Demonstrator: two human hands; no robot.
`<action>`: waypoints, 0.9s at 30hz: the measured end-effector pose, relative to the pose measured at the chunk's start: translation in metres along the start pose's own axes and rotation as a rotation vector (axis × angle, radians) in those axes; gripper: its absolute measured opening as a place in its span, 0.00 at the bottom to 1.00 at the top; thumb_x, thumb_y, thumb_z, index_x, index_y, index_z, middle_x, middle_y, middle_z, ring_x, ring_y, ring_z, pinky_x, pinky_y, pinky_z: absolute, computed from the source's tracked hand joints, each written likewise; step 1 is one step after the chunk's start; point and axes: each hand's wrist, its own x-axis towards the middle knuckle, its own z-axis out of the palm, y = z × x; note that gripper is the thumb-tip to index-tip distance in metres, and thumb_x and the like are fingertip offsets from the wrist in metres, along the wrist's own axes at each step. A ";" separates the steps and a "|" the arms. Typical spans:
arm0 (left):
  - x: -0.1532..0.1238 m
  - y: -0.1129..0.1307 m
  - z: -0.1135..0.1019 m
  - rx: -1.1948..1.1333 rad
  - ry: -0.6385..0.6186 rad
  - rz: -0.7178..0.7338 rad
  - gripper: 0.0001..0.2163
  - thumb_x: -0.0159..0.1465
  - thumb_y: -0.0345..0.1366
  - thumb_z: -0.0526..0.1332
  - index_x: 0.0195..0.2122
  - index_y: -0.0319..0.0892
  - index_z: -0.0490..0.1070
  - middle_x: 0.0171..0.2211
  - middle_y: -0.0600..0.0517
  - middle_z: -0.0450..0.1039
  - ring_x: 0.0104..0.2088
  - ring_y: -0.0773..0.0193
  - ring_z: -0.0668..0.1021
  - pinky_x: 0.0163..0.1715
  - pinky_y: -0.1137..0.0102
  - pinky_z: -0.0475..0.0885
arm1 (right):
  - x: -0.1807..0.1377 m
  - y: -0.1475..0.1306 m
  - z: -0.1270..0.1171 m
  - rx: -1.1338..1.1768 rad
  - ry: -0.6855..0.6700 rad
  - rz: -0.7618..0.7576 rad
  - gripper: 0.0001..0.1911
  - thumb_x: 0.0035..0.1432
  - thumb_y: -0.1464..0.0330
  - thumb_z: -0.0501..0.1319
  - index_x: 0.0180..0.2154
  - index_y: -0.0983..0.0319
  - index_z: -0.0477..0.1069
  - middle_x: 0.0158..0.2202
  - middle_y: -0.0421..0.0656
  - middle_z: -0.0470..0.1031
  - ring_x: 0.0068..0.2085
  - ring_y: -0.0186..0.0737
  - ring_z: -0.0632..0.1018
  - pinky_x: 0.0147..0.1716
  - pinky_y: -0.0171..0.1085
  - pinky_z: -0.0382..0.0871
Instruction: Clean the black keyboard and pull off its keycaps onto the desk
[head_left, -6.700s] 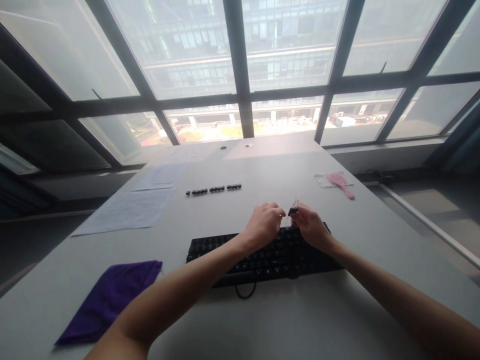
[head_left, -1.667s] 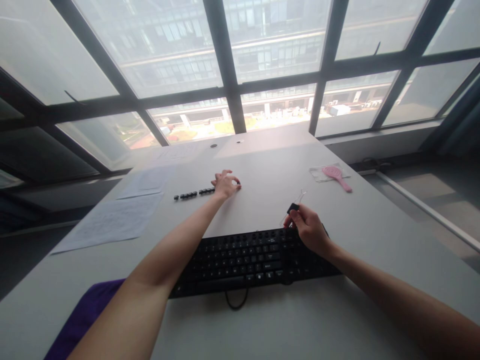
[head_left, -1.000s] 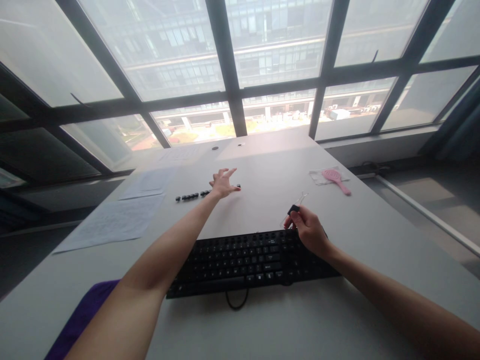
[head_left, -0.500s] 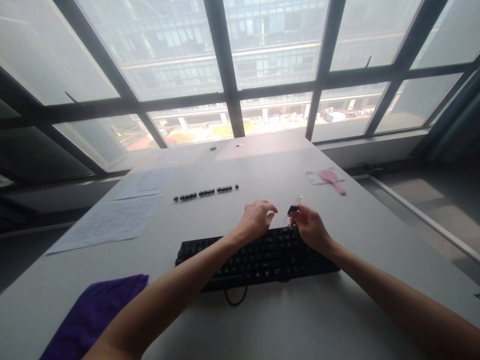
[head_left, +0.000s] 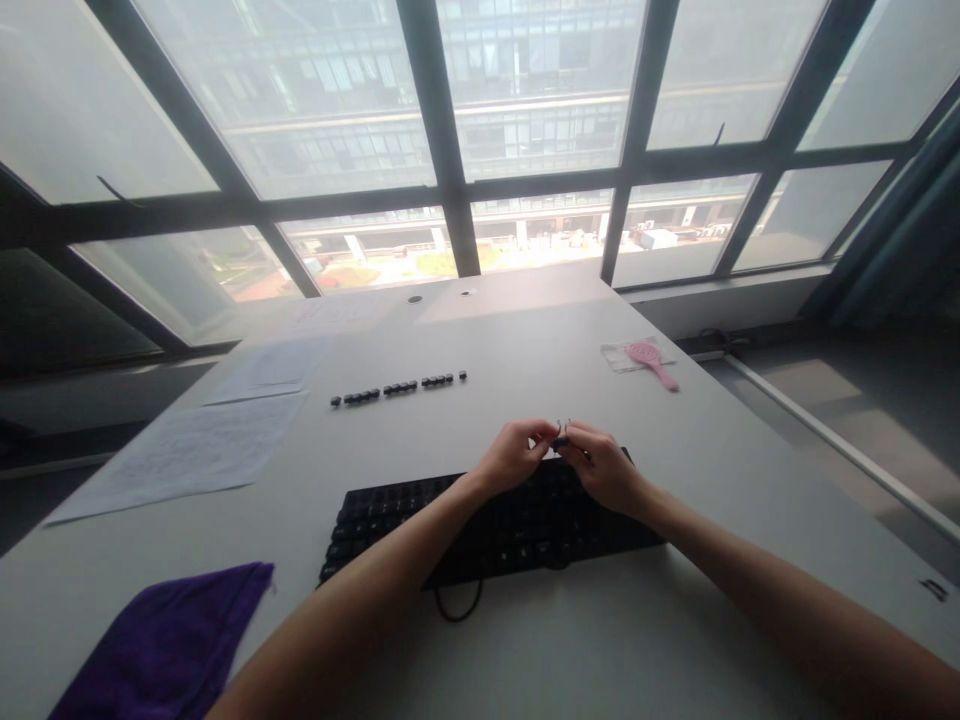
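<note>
Over the back edge of a black keyboard (head_left: 480, 560), my two hands meet. My right hand (head_left: 607, 470) is closed on a thin wire keycap puller (head_left: 568, 427), whose wire tips point away from me. At the puller sits a small black piece (head_left: 560, 442) that looks like a keycap. My left hand (head_left: 514, 455) pinches at this piece from the left; its fingertips partly hide it. Behind the keyboard several black keycaps (head_left: 401, 387) stand in a row with small gaps between groups.
A pink hairbrush (head_left: 649, 360) lies on a clear plastic wrapper (head_left: 616, 357) at the right. Sheets of paper (head_left: 187, 450) lie on the left of the white table (head_left: 525, 340). A purple cloth (head_left: 157, 640) is at the front left. A small dark item (head_left: 932, 590) lies far right.
My left hand has come right to meet the right hand and its fingers have closed at the small black piece. My right hand has moved slightly left and down. The view has shifted a little.
</note>
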 end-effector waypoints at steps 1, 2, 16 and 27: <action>-0.002 0.001 -0.001 0.010 -0.027 0.015 0.09 0.62 0.30 0.57 0.35 0.42 0.78 0.32 0.53 0.78 0.33 0.65 0.76 0.36 0.71 0.70 | -0.001 0.000 0.000 -0.005 0.006 0.000 0.12 0.66 0.66 0.53 0.29 0.59 0.67 0.30 0.42 0.69 0.32 0.41 0.69 0.34 0.39 0.64; -0.004 0.003 -0.002 0.022 -0.055 0.030 0.09 0.61 0.29 0.57 0.35 0.42 0.77 0.31 0.53 0.77 0.32 0.65 0.76 0.35 0.71 0.70 | -0.001 0.000 0.000 -0.013 0.014 0.001 0.12 0.66 0.66 0.54 0.29 0.59 0.67 0.30 0.42 0.69 0.33 0.41 0.69 0.34 0.39 0.64; -0.009 0.002 0.006 0.204 -0.103 0.137 0.04 0.63 0.35 0.65 0.31 0.43 0.78 0.31 0.51 0.73 0.33 0.64 0.75 0.36 0.71 0.69 | -0.007 0.007 0.002 -0.111 0.057 0.039 0.13 0.67 0.66 0.54 0.28 0.58 0.63 0.28 0.40 0.68 0.30 0.39 0.68 0.32 0.37 0.61; -0.009 0.007 0.006 0.177 0.013 0.267 0.06 0.67 0.36 0.61 0.37 0.43 0.77 0.37 0.49 0.74 0.36 0.64 0.76 0.40 0.71 0.71 | -0.005 0.007 0.000 -0.076 0.221 0.048 0.12 0.67 0.66 0.54 0.29 0.58 0.66 0.27 0.40 0.72 0.29 0.38 0.71 0.32 0.36 0.64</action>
